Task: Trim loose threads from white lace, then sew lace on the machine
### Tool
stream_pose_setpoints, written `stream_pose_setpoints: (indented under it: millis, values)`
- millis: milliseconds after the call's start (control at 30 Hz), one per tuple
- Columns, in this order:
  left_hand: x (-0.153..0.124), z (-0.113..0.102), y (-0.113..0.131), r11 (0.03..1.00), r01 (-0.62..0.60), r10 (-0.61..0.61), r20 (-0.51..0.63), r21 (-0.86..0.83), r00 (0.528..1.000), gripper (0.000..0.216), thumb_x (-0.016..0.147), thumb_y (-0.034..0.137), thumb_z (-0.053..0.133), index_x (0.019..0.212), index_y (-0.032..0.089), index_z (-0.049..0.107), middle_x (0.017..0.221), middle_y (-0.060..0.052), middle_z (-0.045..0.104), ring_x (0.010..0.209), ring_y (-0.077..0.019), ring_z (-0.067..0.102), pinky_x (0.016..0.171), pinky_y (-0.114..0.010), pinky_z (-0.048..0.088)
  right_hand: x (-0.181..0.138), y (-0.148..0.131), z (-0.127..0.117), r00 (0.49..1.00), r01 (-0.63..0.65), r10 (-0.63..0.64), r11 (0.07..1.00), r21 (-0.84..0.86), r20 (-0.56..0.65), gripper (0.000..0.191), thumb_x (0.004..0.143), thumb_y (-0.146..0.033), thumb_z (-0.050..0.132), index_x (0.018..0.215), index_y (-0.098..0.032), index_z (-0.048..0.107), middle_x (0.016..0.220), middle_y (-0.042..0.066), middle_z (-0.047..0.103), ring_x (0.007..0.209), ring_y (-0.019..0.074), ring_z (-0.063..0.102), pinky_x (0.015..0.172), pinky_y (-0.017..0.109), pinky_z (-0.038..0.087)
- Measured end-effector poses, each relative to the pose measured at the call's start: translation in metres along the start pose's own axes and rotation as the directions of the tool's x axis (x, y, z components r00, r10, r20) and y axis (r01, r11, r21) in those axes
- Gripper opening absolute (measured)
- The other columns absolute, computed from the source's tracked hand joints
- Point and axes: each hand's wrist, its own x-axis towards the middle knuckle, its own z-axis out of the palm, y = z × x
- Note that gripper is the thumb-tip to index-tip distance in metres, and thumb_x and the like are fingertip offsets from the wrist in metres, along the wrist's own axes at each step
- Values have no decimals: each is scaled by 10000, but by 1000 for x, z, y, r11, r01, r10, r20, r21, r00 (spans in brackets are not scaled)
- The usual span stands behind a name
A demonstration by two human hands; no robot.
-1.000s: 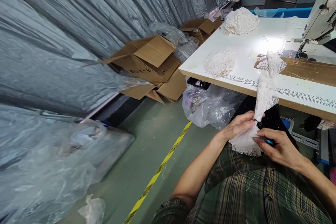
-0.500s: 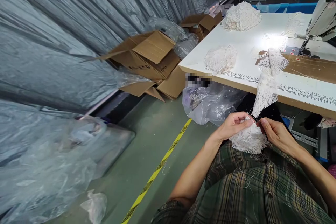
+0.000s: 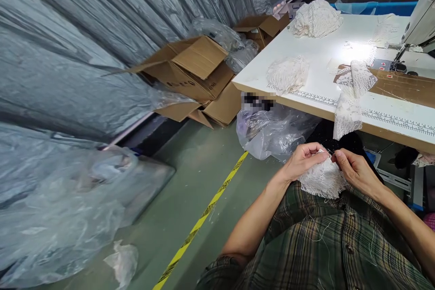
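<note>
In front of my shirt, my left hand (image 3: 305, 161) is closed on a bunched piece of white lace (image 3: 322, 180), thumb on top. My right hand (image 3: 355, 168) is at the lace's right upper edge, thumb and fingertips pinched together. Something thin and dark shows between the two sets of fingertips, too small to name. Just above my hands, a strip of white lace (image 3: 349, 111) hangs over the table's front edge, apart from my fingers. Its upper end lies near the needle area of a sewing machine (image 3: 416, 22).
The white table (image 3: 326, 52) carries two lace heaps, a nearer one (image 3: 288, 74) and a farther one (image 3: 316, 18). Cardboard boxes (image 3: 200, 61) and clear plastic bags (image 3: 272, 131) lie left of it. Yellow tape (image 3: 207, 213) crosses the floor. A silvery curtain (image 3: 84, 45) hangs at left.
The hanging lace strip's lower tip reached down to my fingertips before; now it ends higher, clear of them. My hands stay in nearly the same place. The view has shifted slightly.
</note>
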Motion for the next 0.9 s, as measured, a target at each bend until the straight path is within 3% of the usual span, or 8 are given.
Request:
stream_pose_setpoints:
  millis: [167,267,400,500,567,700,800,900]
  values:
    - [0,2,3,1000,4,-4,1,-9,1000,401,662,488,801,737,128,642,686,11,595,620,-83,502,596,-216,371,4,0,5,999,24,-25,999,-36,-22,531,943,-657,291,637,-231,372,560,-35,371,508,121,353,493,263,277]
    - [-1,4,1,1000,9,-9,-9,10,1000,400,668,492,796,738,130,643,681,11,594,614,-82,501,595,-217,370,2,4,7,998,2,-2,1000,-3,-69,510,951,-635,295,676,-225,422,586,-32,394,528,125,374,503,259,300]
    - [-2,4,-5,997,64,-64,8,46,998,405,714,511,754,795,133,634,701,2,610,629,-97,530,624,-230,409,-8,10,9,999,-32,26,988,151,43,439,912,-638,429,772,-223,450,632,-46,390,545,119,368,480,238,324]
    - [-2,-1,-9,967,44,-45,-5,251,999,347,808,481,662,855,138,648,774,-25,655,703,-135,581,690,-263,455,-19,17,10,979,-63,32,987,149,203,416,858,-605,562,746,-221,447,600,-59,379,524,108,342,459,230,305]
    - [-1,-6,-11,868,-37,67,-43,495,997,245,836,392,640,899,158,675,867,-40,685,804,-165,612,790,-299,477,-23,22,8,975,-59,35,993,104,219,390,860,-570,575,741,-215,470,599,-49,428,528,108,376,473,231,323]
    - [3,-14,-14,672,-199,297,-13,713,955,262,821,267,659,1071,198,689,1171,-101,656,1121,-239,594,1008,-388,437,-14,27,-1,990,-79,91,990,112,-107,406,874,-586,542,932,-185,570,612,-21,532,557,142,492,524,260,394]
    - [5,-14,-14,679,-252,350,-3,690,937,246,851,288,644,1078,207,696,1193,-112,643,1152,-242,591,1022,-400,436,6,25,-5,956,-88,134,980,181,-262,583,862,-630,533,1156,-126,557,529,-34,533,524,170,522,538,289,425]
    - [6,-11,-10,743,-280,382,-41,607,923,218,850,341,673,1011,202,718,1148,-104,662,1106,-227,610,1005,-378,447,23,21,-3,956,-40,97,978,204,-275,535,847,-637,531,1041,-143,591,484,-44,499,472,158,479,515,287,409]
